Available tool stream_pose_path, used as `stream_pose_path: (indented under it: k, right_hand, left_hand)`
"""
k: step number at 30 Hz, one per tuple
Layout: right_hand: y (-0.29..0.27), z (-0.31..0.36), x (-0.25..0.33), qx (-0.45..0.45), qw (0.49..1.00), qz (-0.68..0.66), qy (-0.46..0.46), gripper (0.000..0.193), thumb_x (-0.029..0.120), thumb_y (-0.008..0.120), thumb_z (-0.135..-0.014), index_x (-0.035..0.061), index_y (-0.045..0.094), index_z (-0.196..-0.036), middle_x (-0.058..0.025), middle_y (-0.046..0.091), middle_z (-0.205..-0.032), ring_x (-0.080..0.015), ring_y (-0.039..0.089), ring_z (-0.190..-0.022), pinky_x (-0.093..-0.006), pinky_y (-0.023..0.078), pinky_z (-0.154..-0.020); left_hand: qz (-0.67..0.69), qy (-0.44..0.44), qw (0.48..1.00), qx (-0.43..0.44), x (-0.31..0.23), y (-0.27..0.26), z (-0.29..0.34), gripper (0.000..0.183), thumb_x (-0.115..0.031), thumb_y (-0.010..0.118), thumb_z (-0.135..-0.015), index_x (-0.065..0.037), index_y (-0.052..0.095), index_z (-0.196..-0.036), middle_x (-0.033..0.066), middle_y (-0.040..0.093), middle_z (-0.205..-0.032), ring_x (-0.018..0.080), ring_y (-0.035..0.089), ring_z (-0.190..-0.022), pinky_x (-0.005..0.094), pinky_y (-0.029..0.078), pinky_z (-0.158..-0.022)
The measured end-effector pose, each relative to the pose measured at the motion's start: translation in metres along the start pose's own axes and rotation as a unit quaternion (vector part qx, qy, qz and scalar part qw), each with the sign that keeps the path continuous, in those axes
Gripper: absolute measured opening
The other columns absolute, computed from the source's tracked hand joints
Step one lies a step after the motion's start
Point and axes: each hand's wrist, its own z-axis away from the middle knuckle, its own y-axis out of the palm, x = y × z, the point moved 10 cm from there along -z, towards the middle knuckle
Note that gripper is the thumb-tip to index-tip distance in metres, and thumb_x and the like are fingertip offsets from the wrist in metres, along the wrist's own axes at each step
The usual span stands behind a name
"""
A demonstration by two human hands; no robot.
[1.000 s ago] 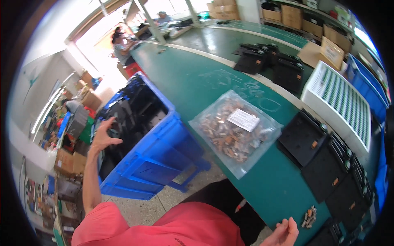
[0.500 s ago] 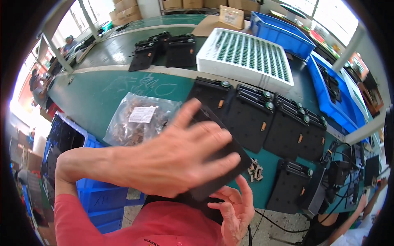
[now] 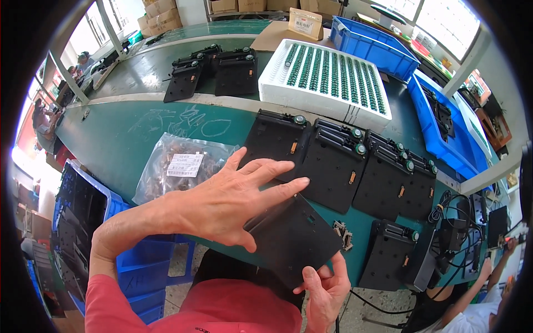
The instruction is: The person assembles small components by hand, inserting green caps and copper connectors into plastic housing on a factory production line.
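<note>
One handheld black panel, one clear bag, one white foam tray

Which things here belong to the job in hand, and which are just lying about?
Likely part of the job:
black panel in right hand, partly behind spread left hand
similar fitted panels
loose small parts
clear bag of small parts
white tray of green pieces

Seemingly lying about:
tan pouch
cardboard boxes
coiled black cable
</note>
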Motion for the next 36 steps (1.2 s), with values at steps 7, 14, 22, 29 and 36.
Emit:
stream_pose_path:
  k: [7, 14, 22, 29, 36]
  right_hand:
    - [0.008, 0.000, 0.006, -0.010, 0.999, 0.053, 0.010, 0.057, -0.001, 0.059, -0.088, -0.0031, 0.034, -0.140, -0.0152, 0.066, -0.106, -0.0141, 0.064, -0.085, -0.0231, 0.053, -0.056]
    - [0.007, 0.006, 0.014, -0.049, 0.996, 0.075, -0.012, 0.059, 0.001, 0.059, -0.087, -0.0028, 0.034, -0.140, -0.0129, 0.067, -0.103, -0.0144, 0.065, -0.082, -0.0226, 0.051, -0.052]
    - [0.017, 0.024, 0.010, -0.067, 0.996, 0.037, -0.035, 0.044, 0.009, 0.065, -0.088, 0.0002, 0.048, -0.128, -0.0089, 0.065, -0.095, -0.0157, 0.062, -0.071, -0.0268, 0.053, -0.055]
    - [0.011, 0.032, -0.073, -0.010, 0.998, 0.056, 0.042, 0.044, 0.009, 0.063, -0.091, 0.0001, 0.045, -0.130, -0.0131, 0.067, -0.093, -0.0199, 0.068, -0.074, -0.0290, 0.056, -0.058]
    - [0.026, 0.022, -0.067, 0.057, 0.993, 0.042, 0.090, 0.025, 0.017, 0.062, -0.094, -0.0048, 0.062, -0.106, -0.0157, 0.069, -0.088, -0.0216, 0.069, -0.070, -0.0303, 0.056, -0.062]
  left_hand:
    - [0.005, 0.021, 0.999, 0.046, 0.005, 0.030, 0.010, 0.118, -0.034, 0.089, -0.054, -0.013, 0.024, -0.150, 0.0193, 0.027, -0.150, 0.0359, 0.032, -0.137, 0.0674, 0.022, -0.105]
    - [0.086, 0.005, 0.996, -0.034, 0.022, 0.015, 0.011, 0.108, -0.032, 0.086, -0.061, -0.008, 0.028, -0.148, 0.0206, 0.030, -0.147, 0.0372, 0.034, -0.135, 0.0566, 0.028, -0.108]
    - [0.340, -0.133, 0.931, -0.006, 0.042, 0.021, 0.014, 0.074, -0.021, 0.083, -0.070, 0.002, 0.050, -0.132, 0.0201, 0.064, -0.106, 0.0310, 0.066, -0.097, 0.0364, 0.054, -0.083]
    - [0.280, -0.053, 0.958, 0.032, 0.046, 0.038, -0.012, 0.045, -0.010, 0.078, -0.071, 0.005, 0.063, -0.111, 0.0170, 0.065, -0.094, 0.0279, 0.067, -0.085, 0.0363, 0.055, -0.071]
    - [0.131, 0.031, 0.991, -0.005, 0.031, 0.023, -0.031, 0.025, -0.005, 0.070, -0.069, 0.004, 0.063, -0.090, 0.0177, 0.059, -0.090, 0.0363, 0.060, -0.089, 0.0421, 0.049, -0.078]
